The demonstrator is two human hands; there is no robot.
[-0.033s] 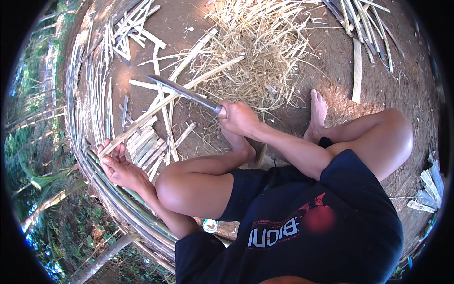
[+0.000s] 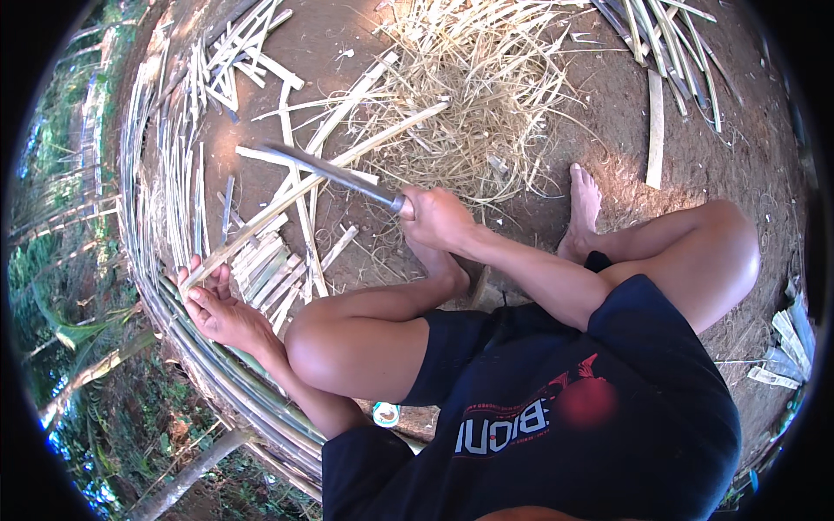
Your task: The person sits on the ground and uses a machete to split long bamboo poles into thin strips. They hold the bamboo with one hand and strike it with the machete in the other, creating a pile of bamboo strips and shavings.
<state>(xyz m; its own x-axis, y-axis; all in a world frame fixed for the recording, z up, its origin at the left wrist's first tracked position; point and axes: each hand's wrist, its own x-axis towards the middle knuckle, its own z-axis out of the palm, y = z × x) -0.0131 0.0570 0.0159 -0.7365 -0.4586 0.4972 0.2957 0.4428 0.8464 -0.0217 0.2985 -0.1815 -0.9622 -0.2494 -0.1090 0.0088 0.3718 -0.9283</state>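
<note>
Shavings (image 2: 486,122) lie heaped, much paring apparently done | long strip (image 2: 278,207) slants from left hand (image 2: 228,314) toward heap, seemingly unfinished; half-curled fingers pinch its near end | knife (image 2: 360,185) crosses strip, right hand (image 2: 439,221) fingers wrapped round handle

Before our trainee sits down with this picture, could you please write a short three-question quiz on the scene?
1. Multiple choice: Which hand holds the long-bladed knife?
A) the left hand
B) the right hand
C) both together
2. True or false: The left hand is empty.
3. Short answer: What lies heaped on the ground in front of the person's bare feet?

Key:
1. B.
2. False; it holds one end of a long pale strip.
3. A pile of thin, pale shavings.
</note>
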